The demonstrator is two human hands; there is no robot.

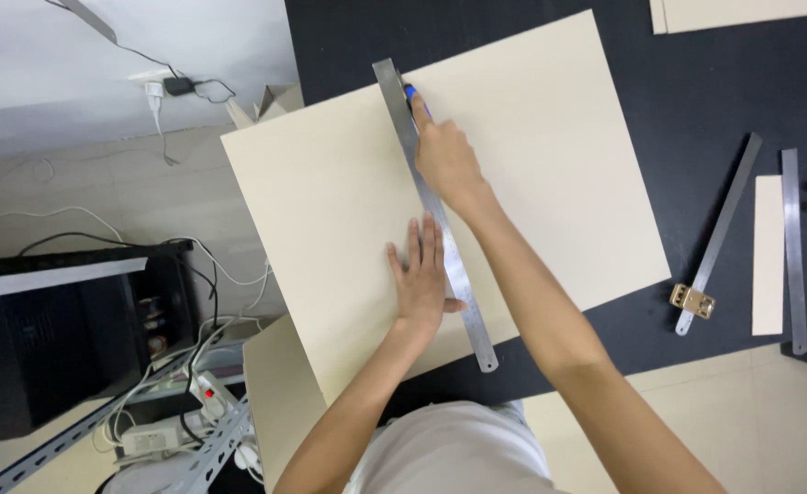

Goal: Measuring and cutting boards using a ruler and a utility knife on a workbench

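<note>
1. The left hand (419, 279) lies flat, palm down, fingers straight and close together, pointing away from the body.
2. Its thumb sticks out to the right, apart from the fingers.
3. The left forearm runs up from the lower edge, bare, slanting slightly rightward to the wrist.
4. The right hand (445, 155) is further out, well beyond the left hand, curled into a closed grip with the knuckles up.
5. Its wrist is nearly straight, in line with the forearm.
6. The right arm is stretched out long, bare, running diagonally from the lower right up to the hand.
7. The arms stand apart, not crossing.
</note>
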